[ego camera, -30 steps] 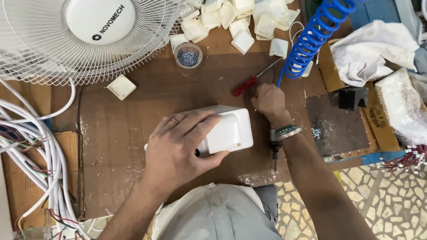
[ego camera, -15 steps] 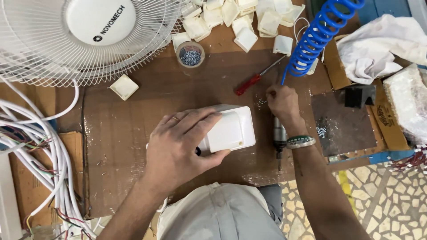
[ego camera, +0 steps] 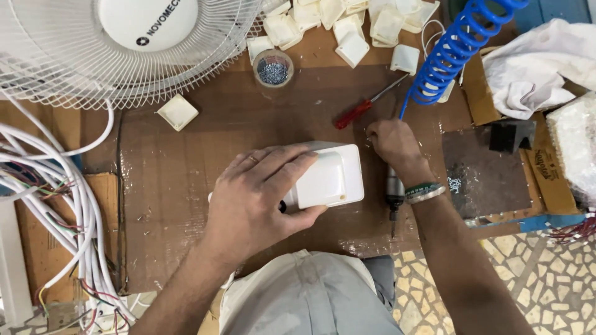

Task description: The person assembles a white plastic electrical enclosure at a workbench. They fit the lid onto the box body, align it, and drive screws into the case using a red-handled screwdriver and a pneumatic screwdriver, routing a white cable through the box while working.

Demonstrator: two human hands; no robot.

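Head view shows the left hand (ego camera: 257, 198) pressing down a white plastic box (ego camera: 326, 177) on the worktop (ego camera: 186, 161). Right hand (ego camera: 394, 146) is closed around a small tool (ego camera: 393, 195). A red screwdriver (ego camera: 360, 108), a screw cup (ego camera: 273, 68) and a blue coiled hose (ego camera: 453, 49) lie close behind.

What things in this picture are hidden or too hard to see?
Head view only:
- The white plastic box: its left part lies under the left hand.
- The right hand: its fingertips curl under, so what they pinch is hidden.
- The power screwdriver: mostly behind the right wrist.
- The white fan: cut off by the top edge.
- The tub of screws: each screw is too small to tell apart.
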